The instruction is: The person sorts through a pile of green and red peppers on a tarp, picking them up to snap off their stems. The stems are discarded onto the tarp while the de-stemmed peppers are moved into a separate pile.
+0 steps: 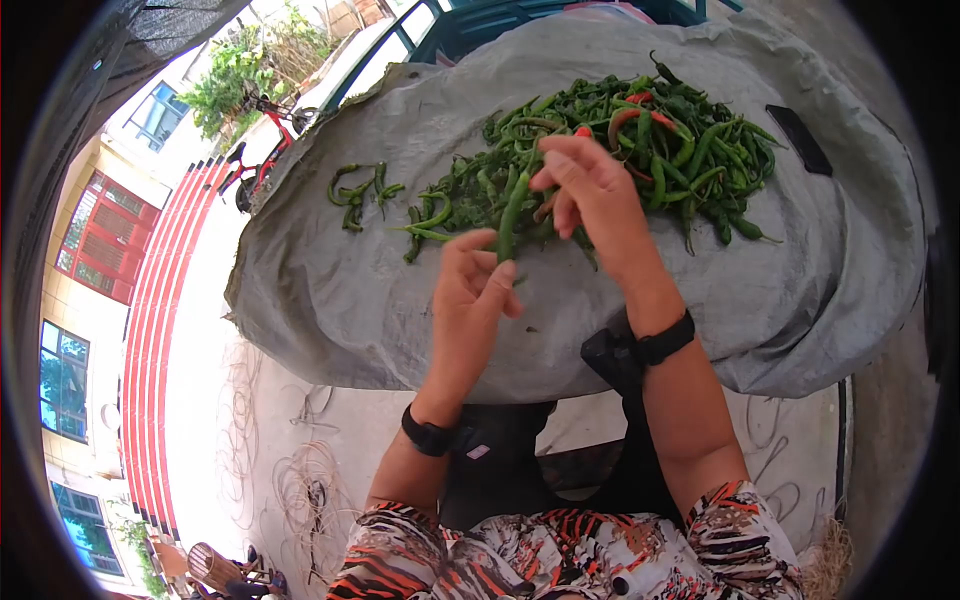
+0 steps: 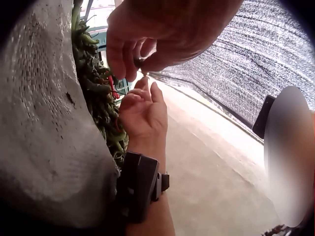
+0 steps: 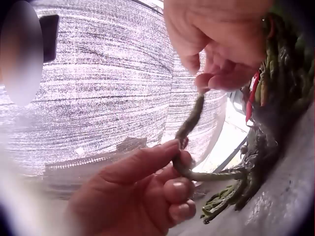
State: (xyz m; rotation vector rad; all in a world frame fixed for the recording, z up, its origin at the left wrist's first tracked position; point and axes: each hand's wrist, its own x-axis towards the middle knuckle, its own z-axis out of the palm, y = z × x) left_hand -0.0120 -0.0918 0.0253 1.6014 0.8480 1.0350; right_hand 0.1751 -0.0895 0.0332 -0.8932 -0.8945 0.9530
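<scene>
Bright daylight glare, dark fisheye edges.

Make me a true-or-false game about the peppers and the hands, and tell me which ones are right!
1. The left hand is holding a green pepper. True.
2. A few small peppers lie apart from the big pile. True.
3. Every pepper in the big pile is green. False: some red peppers are there too.
4. The pile lies on a grey sheet. True.
5. Both wrists are bare. False: each one wears a black band.
6. In the head view, the flat black phone is left of the pile. False: it is on the right.
</scene>
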